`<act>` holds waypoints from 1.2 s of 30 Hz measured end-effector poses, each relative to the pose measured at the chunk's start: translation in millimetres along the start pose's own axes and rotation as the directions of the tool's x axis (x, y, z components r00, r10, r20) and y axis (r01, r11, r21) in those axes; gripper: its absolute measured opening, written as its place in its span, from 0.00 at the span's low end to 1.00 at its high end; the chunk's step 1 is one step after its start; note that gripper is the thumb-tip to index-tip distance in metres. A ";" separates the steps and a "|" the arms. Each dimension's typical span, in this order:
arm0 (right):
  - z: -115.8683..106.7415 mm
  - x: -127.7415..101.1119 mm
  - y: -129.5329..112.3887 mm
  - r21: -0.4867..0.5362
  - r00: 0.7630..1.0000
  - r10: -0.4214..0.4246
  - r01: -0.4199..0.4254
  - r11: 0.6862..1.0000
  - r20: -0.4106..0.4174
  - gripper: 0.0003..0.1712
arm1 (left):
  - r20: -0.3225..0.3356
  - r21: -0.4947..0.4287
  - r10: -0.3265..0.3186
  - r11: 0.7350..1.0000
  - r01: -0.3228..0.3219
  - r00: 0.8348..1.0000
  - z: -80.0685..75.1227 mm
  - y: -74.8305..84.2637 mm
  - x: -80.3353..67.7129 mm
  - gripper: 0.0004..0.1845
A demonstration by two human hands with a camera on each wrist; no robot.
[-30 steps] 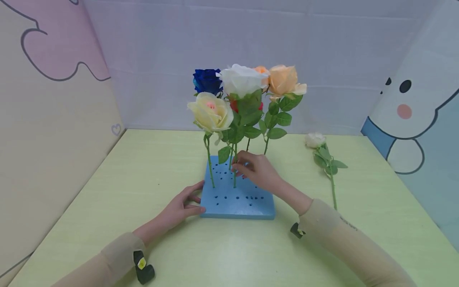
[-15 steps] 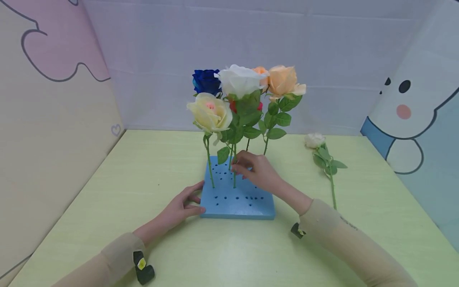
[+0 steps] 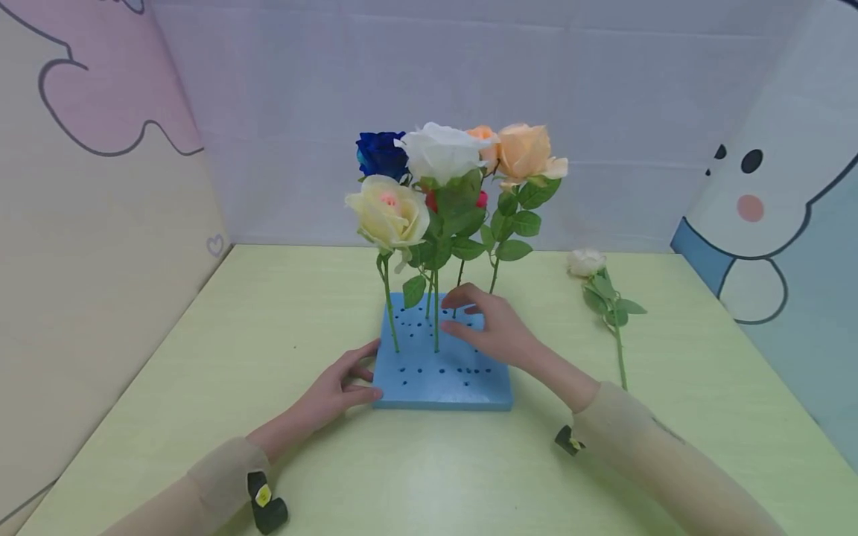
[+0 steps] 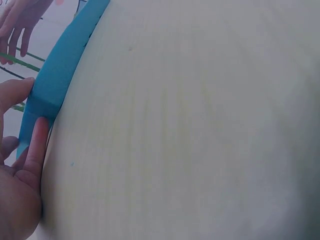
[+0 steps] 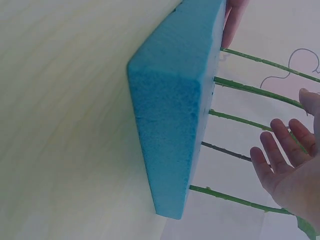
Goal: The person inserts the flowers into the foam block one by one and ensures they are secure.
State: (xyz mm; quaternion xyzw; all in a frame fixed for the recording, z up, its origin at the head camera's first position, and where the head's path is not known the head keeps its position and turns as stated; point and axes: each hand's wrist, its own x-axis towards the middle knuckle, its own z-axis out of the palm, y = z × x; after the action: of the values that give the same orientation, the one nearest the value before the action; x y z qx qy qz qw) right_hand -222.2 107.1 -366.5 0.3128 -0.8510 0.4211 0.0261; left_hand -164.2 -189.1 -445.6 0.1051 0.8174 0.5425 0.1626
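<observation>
- A blue foam block [image 3: 442, 368] dotted with holes is seen lying flat on the pale green table [image 3: 201, 357], at the centre of the head view.
- Several artificial roses are stood upright in the block: a cream rose [image 3: 387, 214] at 10 o'clock, with a white rose [image 3: 439, 151], a blue rose [image 3: 379, 152] and a peach rose [image 3: 526, 151] behind it.
- The left hand [image 3: 335, 391] is laid on the table, its fingers pressed against the block's left edge at 9 o'clock.
- The right hand [image 3: 492, 327] is held over the block at 2 o'clock, fingers spread and relaxed beside the stems; nothing is gripped.
- A single white rose [image 3: 606, 301] is seen lying on the table at 3 o'clock, well apart from the block.
</observation>
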 end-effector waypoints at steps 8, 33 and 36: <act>-8.9 -9.6 6.2 -0.041 0.999 0.017 -0.018 0.999 -0.043 0.23 | -0.006 0.003 0.013 1.000 -0.013 1.000 0.1 -3.2 0.6 0.46; -71.5 -58.5 46.4 -0.188 0.974 0.024 -0.068 0.980 -0.227 0.32 | 0.001 -0.004 0.007 1.000 -0.007 1.000 -0.4 -0.8 0.4 0.45; -80.7 -66.4 50.3 -0.203 0.971 0.046 -0.095 0.975 -0.235 0.33 | -0.001 -0.002 0.002 1.000 -0.002 1.000 -0.2 -0.4 0.8 0.45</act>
State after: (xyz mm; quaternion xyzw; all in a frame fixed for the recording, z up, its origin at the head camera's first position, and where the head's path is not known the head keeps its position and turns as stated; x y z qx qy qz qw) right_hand -214.4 222.7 -370.2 0.2269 -0.8931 0.3615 0.1423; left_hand -165.0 -189.1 -446.0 0.1057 0.8168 0.5435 0.1618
